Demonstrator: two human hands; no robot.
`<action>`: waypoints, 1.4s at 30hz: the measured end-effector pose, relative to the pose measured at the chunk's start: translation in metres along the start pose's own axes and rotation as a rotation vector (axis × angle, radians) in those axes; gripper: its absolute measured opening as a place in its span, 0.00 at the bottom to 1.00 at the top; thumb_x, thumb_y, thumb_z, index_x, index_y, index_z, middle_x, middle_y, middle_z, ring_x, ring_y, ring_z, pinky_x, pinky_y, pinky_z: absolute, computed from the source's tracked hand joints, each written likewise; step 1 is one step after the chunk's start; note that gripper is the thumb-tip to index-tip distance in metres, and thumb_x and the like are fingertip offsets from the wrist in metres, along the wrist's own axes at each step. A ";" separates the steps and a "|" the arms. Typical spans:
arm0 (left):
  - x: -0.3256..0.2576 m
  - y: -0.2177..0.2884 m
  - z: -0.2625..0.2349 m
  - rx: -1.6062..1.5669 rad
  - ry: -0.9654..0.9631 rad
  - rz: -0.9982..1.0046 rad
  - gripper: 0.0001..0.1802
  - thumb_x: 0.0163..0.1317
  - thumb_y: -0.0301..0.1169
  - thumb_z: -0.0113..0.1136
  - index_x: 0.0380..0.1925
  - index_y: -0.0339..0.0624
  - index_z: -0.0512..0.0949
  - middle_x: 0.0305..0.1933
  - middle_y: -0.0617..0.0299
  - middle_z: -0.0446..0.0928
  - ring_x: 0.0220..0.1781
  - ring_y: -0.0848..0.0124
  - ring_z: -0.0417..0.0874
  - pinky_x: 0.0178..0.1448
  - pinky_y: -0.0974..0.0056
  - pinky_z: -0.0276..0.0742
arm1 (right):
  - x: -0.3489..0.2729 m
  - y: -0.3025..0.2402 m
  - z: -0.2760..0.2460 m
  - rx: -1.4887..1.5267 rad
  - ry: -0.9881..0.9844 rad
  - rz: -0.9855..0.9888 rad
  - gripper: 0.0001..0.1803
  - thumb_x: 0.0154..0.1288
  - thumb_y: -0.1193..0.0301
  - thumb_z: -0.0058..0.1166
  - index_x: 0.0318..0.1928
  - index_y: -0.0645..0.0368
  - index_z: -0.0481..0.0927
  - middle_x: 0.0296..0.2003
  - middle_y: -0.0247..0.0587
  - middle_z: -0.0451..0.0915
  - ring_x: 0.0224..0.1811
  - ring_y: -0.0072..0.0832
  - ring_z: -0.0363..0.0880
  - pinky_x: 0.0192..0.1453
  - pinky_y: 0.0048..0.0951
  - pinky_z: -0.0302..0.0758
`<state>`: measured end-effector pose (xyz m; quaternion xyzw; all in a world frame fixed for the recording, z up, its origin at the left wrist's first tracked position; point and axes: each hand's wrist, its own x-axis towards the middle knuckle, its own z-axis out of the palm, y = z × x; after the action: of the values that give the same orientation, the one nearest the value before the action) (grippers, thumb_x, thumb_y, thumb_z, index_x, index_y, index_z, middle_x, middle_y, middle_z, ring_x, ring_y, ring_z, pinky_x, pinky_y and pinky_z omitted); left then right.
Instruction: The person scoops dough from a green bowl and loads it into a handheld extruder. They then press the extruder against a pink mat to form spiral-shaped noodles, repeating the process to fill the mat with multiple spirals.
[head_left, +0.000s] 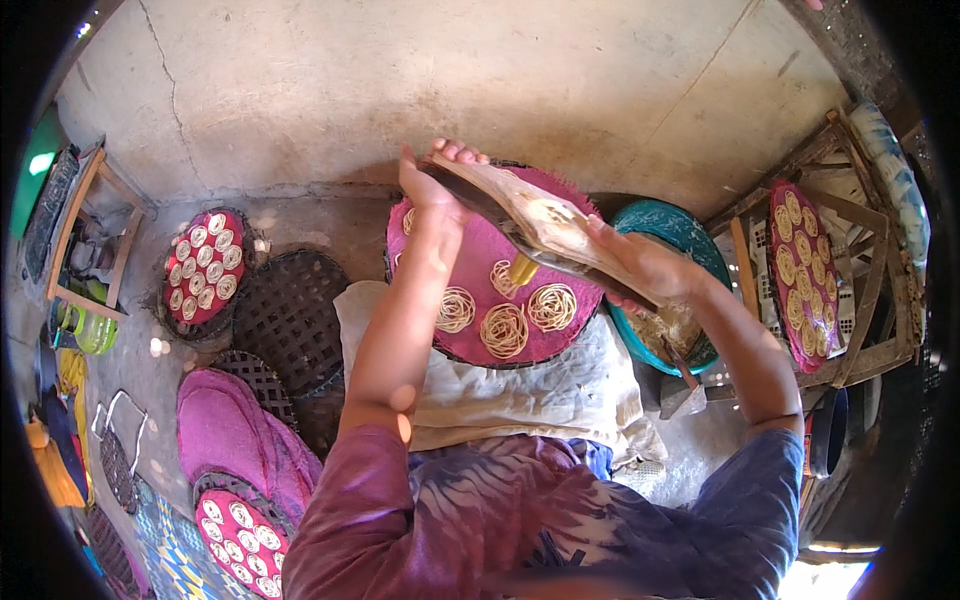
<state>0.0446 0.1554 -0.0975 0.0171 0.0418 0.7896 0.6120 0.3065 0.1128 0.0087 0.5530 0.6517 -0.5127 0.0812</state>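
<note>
Both my hands hold a long wooden hand press [545, 215], tilted with its left end higher. My left hand [438, 190] is closed round the upper left end. Around the lower right end wraps my right hand [645, 262]. A brass-coloured cylinder [522, 269] sticks out below the press. Under it a small coil of pale dough strands [503, 280] lies on a round tray covered with pink cloth [470, 265]. Several larger noodle-like coils [503, 331] lie towards the tray's near side. The press and my arms hide part of the tray.
To the right stands a teal basin [665, 217] with pale dough and a flat-bladed tool [680, 360] at its rim. Coil-covered trays [203, 262] lie left, near left and against a wooden frame [868, 225] at right. Dark woven trays [290, 320] lie left; a wall [450, 80] closes the back.
</note>
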 end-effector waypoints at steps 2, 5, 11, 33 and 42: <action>-0.002 -0.004 0.007 -0.035 -0.009 -0.002 0.30 0.69 0.60 0.26 0.23 0.50 0.64 0.20 0.67 0.63 0.24 0.68 0.65 0.38 0.56 0.66 | -0.002 -0.006 -0.001 -0.091 0.094 -0.111 0.45 0.71 0.33 0.25 0.23 0.62 0.77 0.14 0.36 0.71 0.14 0.23 0.70 0.17 0.28 0.67; 0.001 0.003 0.020 0.010 0.007 0.033 0.30 0.69 0.60 0.26 0.22 0.50 0.64 0.19 0.66 0.62 0.22 0.68 0.64 0.37 0.57 0.66 | 0.001 -0.012 0.004 -0.150 0.198 -0.126 0.42 0.74 0.38 0.25 0.23 0.61 0.76 0.13 0.34 0.70 0.13 0.22 0.68 0.17 0.27 0.66; -0.009 0.011 0.014 0.043 0.047 0.005 0.30 0.70 0.59 0.25 0.21 0.50 0.63 0.18 0.66 0.61 0.21 0.68 0.62 0.36 0.56 0.65 | -0.004 0.002 0.014 -0.078 0.103 -0.189 0.42 0.75 0.39 0.25 0.19 0.61 0.74 0.12 0.35 0.69 0.12 0.22 0.69 0.17 0.27 0.66; 0.015 0.009 -0.043 -0.386 -0.312 0.019 0.29 0.73 0.54 0.29 0.20 0.54 0.69 0.15 0.74 0.64 0.19 0.74 0.68 0.35 0.61 0.69 | 0.113 0.088 0.033 0.722 -0.415 -0.295 0.30 0.76 0.47 0.33 0.58 0.58 0.73 0.24 0.40 0.78 0.17 0.27 0.73 0.22 0.31 0.73; 0.000 0.055 0.019 -0.031 -0.469 0.089 0.28 0.72 0.55 0.32 0.17 0.55 0.68 0.12 0.77 0.61 0.16 0.77 0.64 0.34 0.66 0.69 | 0.062 0.019 0.005 0.432 -0.366 -0.526 0.32 0.77 0.45 0.29 0.58 0.57 0.74 0.33 0.47 0.82 0.24 0.24 0.81 0.23 0.23 0.76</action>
<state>-0.0072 0.1422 -0.0741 0.1923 -0.1146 0.7908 0.5697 0.2958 0.1459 -0.0466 0.2706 0.6229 -0.7318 -0.0564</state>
